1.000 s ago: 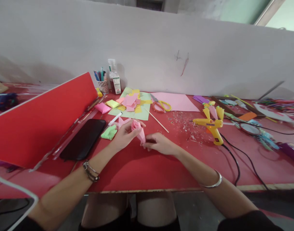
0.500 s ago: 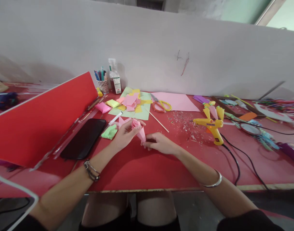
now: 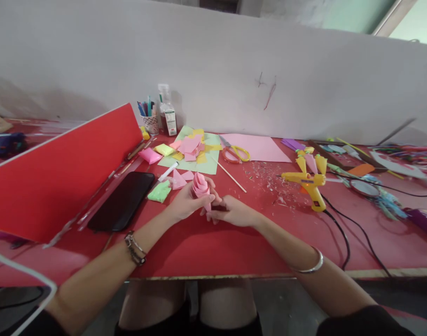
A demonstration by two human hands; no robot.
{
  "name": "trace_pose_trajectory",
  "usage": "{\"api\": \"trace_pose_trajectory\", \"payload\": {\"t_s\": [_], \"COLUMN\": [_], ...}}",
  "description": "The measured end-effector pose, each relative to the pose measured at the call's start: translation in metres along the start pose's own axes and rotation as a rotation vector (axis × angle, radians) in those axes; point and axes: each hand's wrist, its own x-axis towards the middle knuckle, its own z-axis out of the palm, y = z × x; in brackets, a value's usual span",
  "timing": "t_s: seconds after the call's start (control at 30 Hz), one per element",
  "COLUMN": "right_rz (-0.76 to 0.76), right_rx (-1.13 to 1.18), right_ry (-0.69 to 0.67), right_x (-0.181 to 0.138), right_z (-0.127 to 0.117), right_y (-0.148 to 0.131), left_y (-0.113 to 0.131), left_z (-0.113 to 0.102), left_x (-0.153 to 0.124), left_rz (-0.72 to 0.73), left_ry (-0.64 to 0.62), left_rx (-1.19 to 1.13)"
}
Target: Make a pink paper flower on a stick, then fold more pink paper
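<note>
A pink paper flower (image 3: 200,185), its layers rolled round one another and narrowing to a point below, is held above the red table. My left hand (image 3: 188,201) is closed around its side, thumb across the front. At the narrow lower end, my right hand (image 3: 230,211) pinches the tip between its fingers. Pink paper pieces (image 3: 178,179) lie just beyond my left hand, beside a light green packet (image 3: 159,191) and a white marker (image 3: 168,171). A thin wooden stick (image 3: 230,174) rests past my right hand.
Scissors (image 3: 236,154) lie on a pink sheet (image 3: 265,148). A yellow glue gun (image 3: 309,183) with a black cable stands right, near paper scraps. Leftward are a black phone (image 3: 121,201) and a leaning red board (image 3: 66,172). A bottle (image 3: 168,114) and pen cup (image 3: 150,125) stand behind.
My left hand has shifted down and right around the flower, closer to my right hand. The flower has turned more upright, showing its layered side, and the pink pieces behind are more visible.
</note>
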Motion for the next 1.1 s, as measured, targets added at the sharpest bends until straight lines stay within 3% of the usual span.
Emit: {"api": "trace_pose_trajectory", "payload": {"t_s": [0.27,0.57,0.8,0.97,1.1], "right_rz": [0.054,0.048,0.057,0.1,0.113], "right_rx": [0.021,0.045,0.049,0.089,0.062], "right_ry": [0.008,-0.009,-0.013,0.048,0.071], "right_x": [-0.0004,0.0009,0.0003,0.0007,0.0013], "right_z": [-0.0003,0.0,-0.0011,0.0001,0.0002], "right_y": [-0.0022,-0.0019,-0.0009,0.0013,0.0018], "left_y": [0.0032,-0.0023,-0.0041,-0.0055,-0.0059], "left_z": [0.0019,-0.0035,-0.0044,-0.0048,-0.0039], "left_x": [-0.0005,0.0028,0.0035,0.0027,0.002], "left_rz": [-0.054,-0.094,-0.039,-0.089,-0.075], "left_ry": [-0.019,0.11,0.127,0.067,0.037], "left_rx": [-0.061,-0.335,-0.243,-0.065,-0.108]}}
